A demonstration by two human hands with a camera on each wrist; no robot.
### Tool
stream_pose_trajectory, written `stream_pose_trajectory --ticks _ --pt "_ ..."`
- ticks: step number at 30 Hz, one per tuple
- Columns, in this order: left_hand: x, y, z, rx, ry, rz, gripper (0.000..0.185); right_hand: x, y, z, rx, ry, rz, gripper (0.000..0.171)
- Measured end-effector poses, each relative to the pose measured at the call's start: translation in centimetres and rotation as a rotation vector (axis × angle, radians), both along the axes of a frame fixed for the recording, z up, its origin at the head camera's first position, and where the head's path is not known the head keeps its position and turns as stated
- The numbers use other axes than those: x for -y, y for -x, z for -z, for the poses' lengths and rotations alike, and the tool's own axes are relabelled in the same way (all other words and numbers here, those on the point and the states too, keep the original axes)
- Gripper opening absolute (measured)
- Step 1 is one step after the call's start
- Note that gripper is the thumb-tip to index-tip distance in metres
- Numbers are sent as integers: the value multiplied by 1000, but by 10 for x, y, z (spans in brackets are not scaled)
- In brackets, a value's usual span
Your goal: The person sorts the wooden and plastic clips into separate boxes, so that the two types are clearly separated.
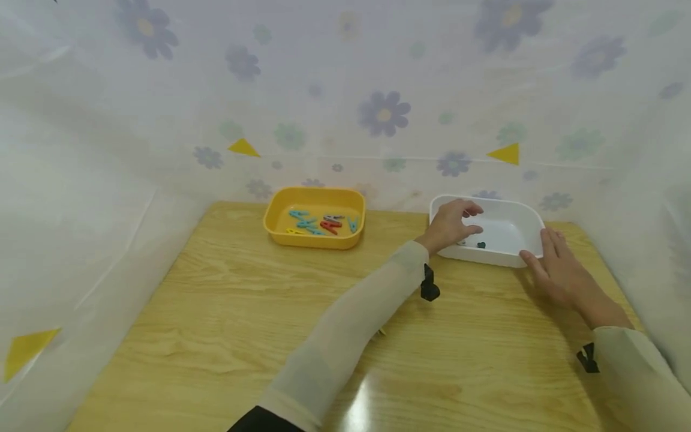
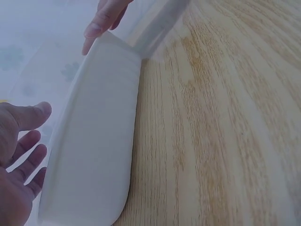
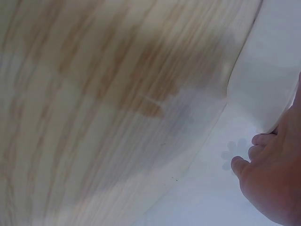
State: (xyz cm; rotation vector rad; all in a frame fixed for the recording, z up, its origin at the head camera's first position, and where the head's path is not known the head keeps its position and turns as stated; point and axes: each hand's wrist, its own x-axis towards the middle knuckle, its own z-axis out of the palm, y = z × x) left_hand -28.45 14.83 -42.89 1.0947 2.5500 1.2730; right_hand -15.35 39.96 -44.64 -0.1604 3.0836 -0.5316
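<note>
A white plastic tray (image 1: 507, 259) stands at the back right of the table. My left hand (image 1: 450, 225) is over its left end, thumb and fingers spread apart with nothing between them. Below that thumb lies a small dark green piece (image 1: 481, 245), too small to tell its kind, beside a pale bit (image 1: 461, 242) partly hidden by the hand. My right hand (image 1: 561, 270) holds the tray's front right corner, thumb at the front and fingers along the side. In the left wrist view, the tray's outer wall (image 2: 94, 127) hides what is inside.
A yellow tray (image 1: 315, 241) at the back left holds several clothespins, blue, red and yellow, such as a red clothespin (image 1: 330, 226). A small yellow item (image 1: 381, 331) peeks out beside my left sleeve (image 1: 345, 324) on the table. A flowered sheet (image 1: 335, 90) hangs behind.
</note>
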Motion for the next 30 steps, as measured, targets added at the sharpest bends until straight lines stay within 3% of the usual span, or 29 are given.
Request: stream_pose_trajectory --ticks 9,17,23,30 --pt "19 -13 -10 -78 -30 55 33 -3 -1 3 -10 6 -5 80" --pt "60 -25 -19 -133 -110 86 32 -5 1 2 -13 0 -31 79" --pt "90 -31 -22 -128 -122 88 32 -6 4 -3 -4 -6 -34 79" --pt "121 -49 -19 -89 -139 94 34 -4 2 -1 24 -15 -37 80"
